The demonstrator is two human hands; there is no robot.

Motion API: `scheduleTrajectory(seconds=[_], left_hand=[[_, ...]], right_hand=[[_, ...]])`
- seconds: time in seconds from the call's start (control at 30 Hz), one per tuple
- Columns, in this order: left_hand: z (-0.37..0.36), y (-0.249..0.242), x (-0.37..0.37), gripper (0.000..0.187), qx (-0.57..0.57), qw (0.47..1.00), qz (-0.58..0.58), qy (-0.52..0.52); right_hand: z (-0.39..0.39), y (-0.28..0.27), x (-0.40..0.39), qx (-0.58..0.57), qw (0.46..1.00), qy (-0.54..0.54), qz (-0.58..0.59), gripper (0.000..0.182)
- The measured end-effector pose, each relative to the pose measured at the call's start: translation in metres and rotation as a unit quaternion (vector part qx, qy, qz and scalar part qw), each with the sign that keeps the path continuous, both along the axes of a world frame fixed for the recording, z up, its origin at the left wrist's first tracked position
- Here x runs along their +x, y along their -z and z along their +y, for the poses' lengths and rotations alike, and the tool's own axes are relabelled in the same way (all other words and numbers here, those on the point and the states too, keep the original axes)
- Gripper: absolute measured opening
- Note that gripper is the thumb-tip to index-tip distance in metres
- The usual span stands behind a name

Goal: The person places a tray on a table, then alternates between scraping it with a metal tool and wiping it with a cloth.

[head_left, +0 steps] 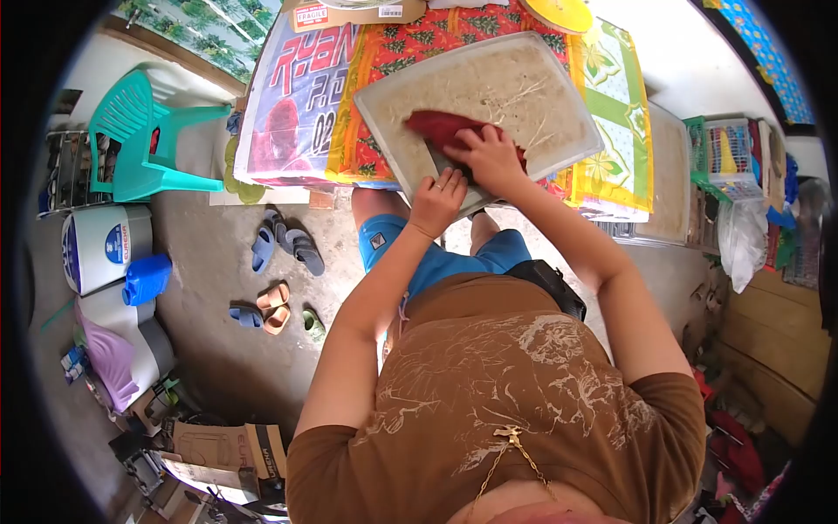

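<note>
A dark red cloth (429, 122) lies partly folded on a worn, pale board (489, 74) with a light rim. My right hand (491, 159) rests on the cloth, its fingers bent and closed over the fabric. Just below it, my left hand (439, 199) pinches the cloth's near edge, where a dark grey-brown flap (448, 164) shows. The hands and the folds hide part of that flap. The board is tilted across the table edge and reaches over my lap.
The table (297, 113) has patterned coverings, with a cardboard box (358, 16) and a yellow round thing (559, 12) at its back. A green chair (144, 131) stands left. Several slippers (274, 306) lie on the floor. Crates (729, 148) stand right; boxes (223, 445) lie lower left.
</note>
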State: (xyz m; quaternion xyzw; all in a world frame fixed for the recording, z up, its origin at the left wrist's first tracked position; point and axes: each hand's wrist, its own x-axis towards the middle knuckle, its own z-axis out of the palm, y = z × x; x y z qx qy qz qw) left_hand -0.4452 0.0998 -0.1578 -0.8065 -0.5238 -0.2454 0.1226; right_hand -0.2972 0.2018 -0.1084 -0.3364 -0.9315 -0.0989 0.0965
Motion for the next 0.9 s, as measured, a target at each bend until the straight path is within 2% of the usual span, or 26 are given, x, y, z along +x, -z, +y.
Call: scheduleTrajectory(seconds=[0.1, 0.17, 0.2, 0.23, 0.3, 0.37, 0.43, 0.5, 0.57, 0.7, 0.73, 0.83, 0.9], left_hand=[[0.0, 0.0, -0.001, 0.026, 0.004, 1.0, -0.004, 0.005], [0.002, 0.005, -0.001, 0.026, 0.009, 1.0, -0.011, 0.004], [0.006, 0.004, -0.002, 0.026, 0.005, 1.0, -0.004, -0.001], [0.006, 0.003, -0.002, 0.026, -0.004, 1.0, 0.001, -0.006], [0.001, 0.0, 0.0, 0.026, -0.014, 1.0, 0.003, -0.009], [0.001, -0.003, -0.001, 0.025, -0.005, 1.0, 0.002, -0.001], [0.0, 0.004, -0.003, 0.027, 0.003, 1.0, 0.003, 0.014], [0.003, 0.009, -0.002, 0.027, 0.01, 1.0, -0.005, 0.01], [0.001, 0.008, 0.001, 0.027, 0.01, 1.0, -0.005, 0.002], [-0.002, -0.003, -0.001, 0.028, -0.005, 1.0, 0.0, 0.004], [0.0, -0.003, -0.001, 0.027, -0.004, 1.0, 0.0, 0.005], [0.004, -0.005, -0.002, 0.027, 0.001, 1.0, 0.0, 0.008], [0.0, -0.003, -0.001, 0.027, -0.001, 1.0, -0.005, 0.004]], right_hand=[[0.031, -0.016, -0.001, 0.017, 0.996, 0.081, -0.036, 0.034], [0.017, -0.027, -0.007, 0.012, 0.998, 0.056, -0.02, 0.038], [0.005, -0.02, -0.008, 0.002, 1.0, -0.008, -0.006, 0.032], [-0.012, -0.008, -0.009, 0.011, 0.999, -0.036, -0.023, 0.034], [-0.004, 0.005, -0.005, 0.045, 0.999, -0.011, 0.016, 0.035], [0.021, -0.006, -0.008, 0.09, 0.995, 0.036, -0.014, 0.028], [0.042, -0.022, -0.009, 0.032, 0.997, 0.052, -0.04, 0.026], [0.024, -0.031, -0.012, 0.055, 0.998, 0.01, -0.007, 0.022], [-0.005, -0.009, -0.012, 0.019, 0.999, -0.046, -0.002, 0.024], [0.011, -0.011, -0.017, 0.018, 0.999, 0.021, -0.027, 0.026], [0.017, -0.016, -0.017, -0.011, 0.999, 0.022, -0.035, 0.028], [0.025, -0.014, -0.017, 0.007, 0.999, 0.024, -0.036, 0.03], [0.029, -0.014, -0.016, 0.005, 0.995, 0.08, -0.06, 0.034]])
